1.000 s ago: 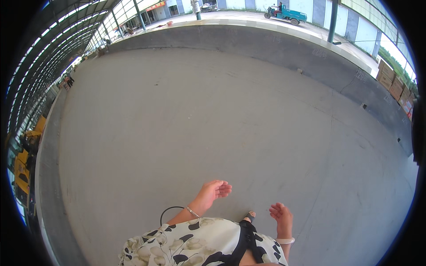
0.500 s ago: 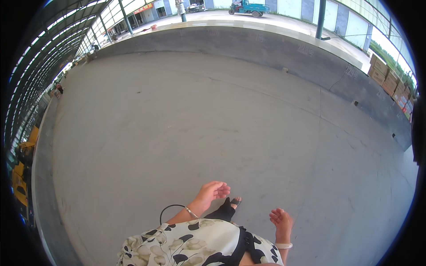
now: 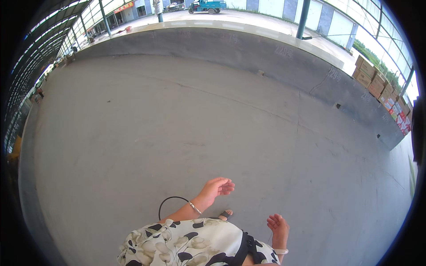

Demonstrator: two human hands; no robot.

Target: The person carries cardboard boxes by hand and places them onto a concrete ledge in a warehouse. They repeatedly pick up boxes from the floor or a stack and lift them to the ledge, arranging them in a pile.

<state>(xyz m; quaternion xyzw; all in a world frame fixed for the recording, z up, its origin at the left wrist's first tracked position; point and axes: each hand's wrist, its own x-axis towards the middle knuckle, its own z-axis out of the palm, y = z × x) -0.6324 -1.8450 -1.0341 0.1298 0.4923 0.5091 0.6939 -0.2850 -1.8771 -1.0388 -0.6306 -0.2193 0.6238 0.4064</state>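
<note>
My left hand (image 3: 216, 189) is held out in front of my body over the grey concrete floor (image 3: 186, 133). Its fingers are stretched out and it holds nothing. A silver bracelet (image 3: 195, 208) circles that wrist, and a black cable (image 3: 170, 198) loops beside the forearm. Lower and to the right, my right hand (image 3: 278, 226) is raised with its fingers loosely bent and apart, nothing in it. A pale bangle (image 3: 281, 251) is on this wrist. Neither hand touches anything. Below them show my patterned blouse (image 3: 199, 241) and one sandalled foot (image 3: 226, 215).
A low grey wall (image 3: 213, 42) runs across the far side and bends down the right. Cardboard boxes (image 3: 372, 79) are stacked behind it at the right. Beyond stand a green post (image 3: 303, 20) and a blue cargo tricycle (image 3: 207, 6). At the far left, a roofed hall stretches away.
My view has turned to the right, so the wall, boxes and tricycle sit further left. The left hand is slightly higher, the right slightly lower. My foot has shifted in the step.
</note>
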